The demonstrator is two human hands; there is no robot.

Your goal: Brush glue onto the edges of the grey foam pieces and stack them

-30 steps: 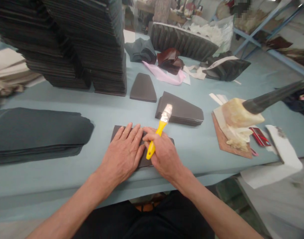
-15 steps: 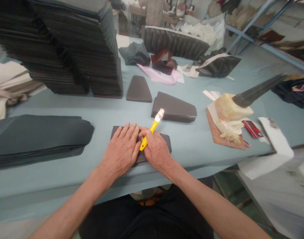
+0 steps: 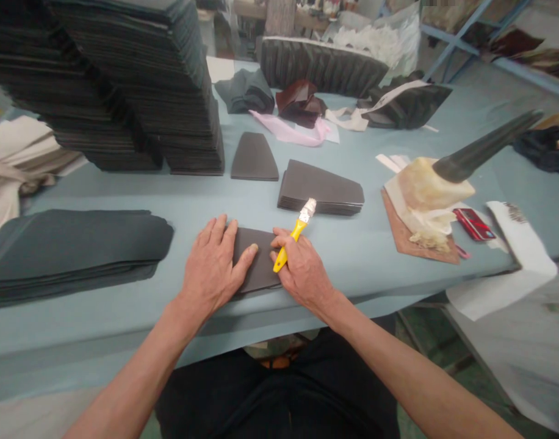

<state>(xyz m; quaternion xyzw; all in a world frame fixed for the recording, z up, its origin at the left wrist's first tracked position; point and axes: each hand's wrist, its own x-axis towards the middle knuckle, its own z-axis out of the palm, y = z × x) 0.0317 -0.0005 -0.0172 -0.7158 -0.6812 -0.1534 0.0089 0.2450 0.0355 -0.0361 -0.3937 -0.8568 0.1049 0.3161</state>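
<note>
A dark grey tapered sheet piece [image 3: 257,259] lies on the table near its front edge, partly covered by both hands. My left hand [image 3: 215,259] rests flat on its left part, fingers stretched out and thumb apart. At its right end is my right hand [image 3: 304,262], closed round a yellow-handled brush [image 3: 294,236]. White paste coats the bristles, which point up and away. Just beyond the hands sits a stack of similar dark pieces [image 3: 320,187], and a smaller tapered piece [image 3: 254,157] lies to its left.
Tall stacks of black sheets [image 3: 137,85] rise at the back left. Long dark pieces [image 3: 78,250] lie at the left. On the right, a pale block with a black handle [image 3: 444,177] stands on a brown board [image 3: 398,235], beside a red box [image 3: 474,224]. Scraps [image 3: 302,100] lie behind.
My hands have moved apart, the left one to the left and the right one slightly right with the brush. More of the dark piece between them now shows.
</note>
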